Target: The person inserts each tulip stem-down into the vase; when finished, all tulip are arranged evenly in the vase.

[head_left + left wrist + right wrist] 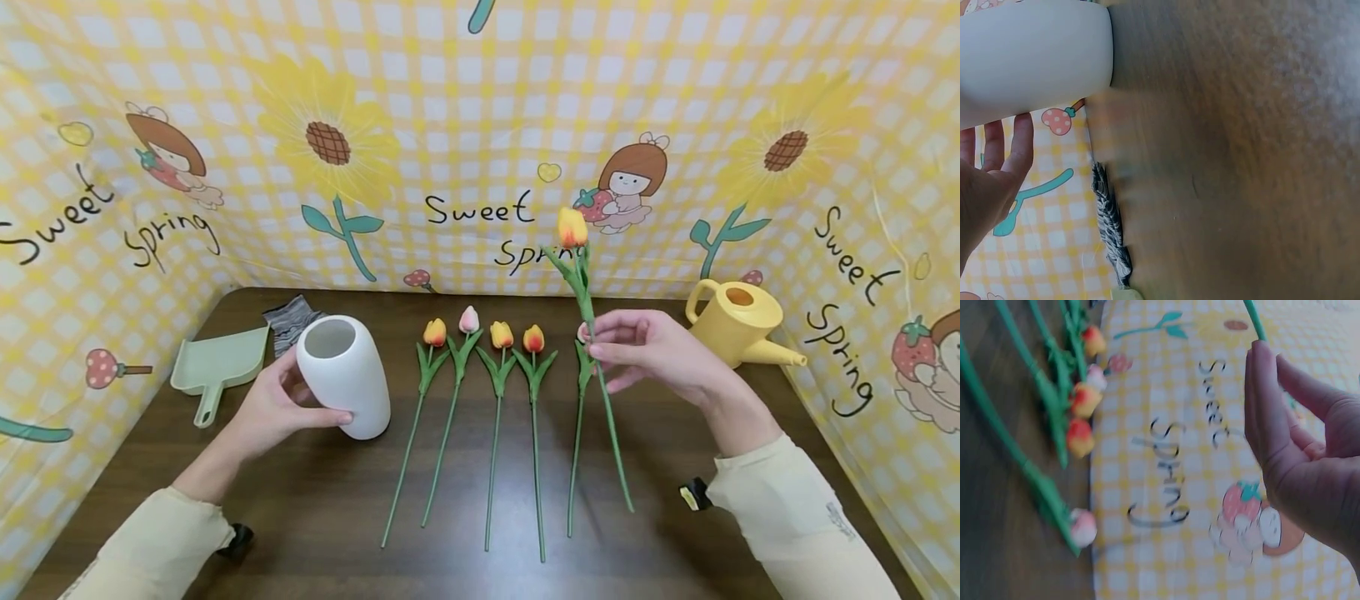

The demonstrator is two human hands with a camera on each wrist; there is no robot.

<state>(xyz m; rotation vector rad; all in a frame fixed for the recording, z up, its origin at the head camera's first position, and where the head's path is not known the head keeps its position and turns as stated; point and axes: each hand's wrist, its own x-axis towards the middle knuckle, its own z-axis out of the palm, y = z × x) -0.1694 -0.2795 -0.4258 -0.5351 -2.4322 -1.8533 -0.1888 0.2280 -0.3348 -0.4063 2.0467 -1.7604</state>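
Note:
My left hand (273,404) grips a white vase (348,379) from its left side, thumb across the front. The vase's mouth faces up and no stem shows in it. In the left wrist view, the fingers (1020,147) touch the vase (1041,56). My right hand (656,354) pinches the green stem of a yellow-orange tulip (572,229), its bloom raised above the table. Below that hand lies a pink tulip (576,450), its bloom partly hidden by the fingers. In the right wrist view, the stem (1255,322) rises from the right hand's fingertips (1262,350).
Between the hands, a row of several tulips (491,450) lies on the brown table (315,517), yellow-orange and pink. At the left are a pale green dustpan (225,358) and a grey striped cloth (288,321). A yellow watering can (738,325) stands right. Patterned fabric (465,125) encloses the table's back and sides.

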